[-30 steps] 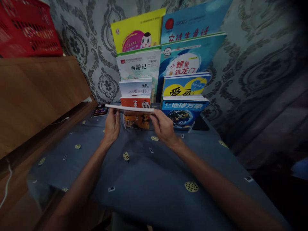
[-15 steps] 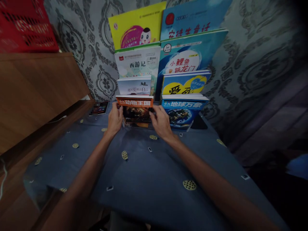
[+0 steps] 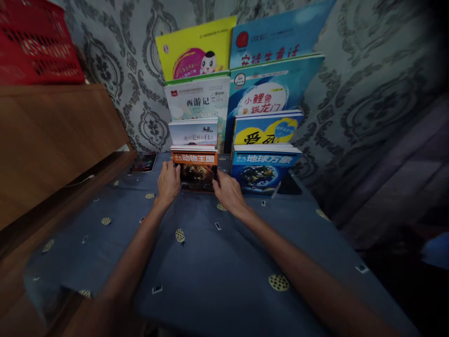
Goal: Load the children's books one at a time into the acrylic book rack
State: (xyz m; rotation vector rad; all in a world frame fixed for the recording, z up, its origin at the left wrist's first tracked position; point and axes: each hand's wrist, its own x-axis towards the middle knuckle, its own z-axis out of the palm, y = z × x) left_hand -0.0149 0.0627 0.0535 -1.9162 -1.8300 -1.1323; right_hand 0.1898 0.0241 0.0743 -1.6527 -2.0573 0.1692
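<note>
An orange-topped children's book (image 3: 197, 175) with a dark animal cover stands upright in the front left of a tiered group of books. My left hand (image 3: 169, 181) is closed on its left edge, thumb on the cover and fingers behind. On the opposite edge, my right hand (image 3: 228, 189) grips the same book low down. Right beside it stands a blue book with a globe (image 3: 259, 175). Directly behind the held book rises a pale book (image 3: 194, 133).
Higher tiers hold a white-green book (image 3: 198, 100), a yellow book (image 3: 196, 47), a teal book (image 3: 273, 86) and a blue book (image 3: 280, 35). A grey-blue patterned cloth (image 3: 196, 276) covers the table. Leftward are a wooden cabinet (image 3: 59, 140) and a red basket (image 3: 38, 47).
The orange-topped book's lower edge has come down, hiding the strip that showed beneath it. Both hands stay on its sides. The whole view has shifted slightly.
</note>
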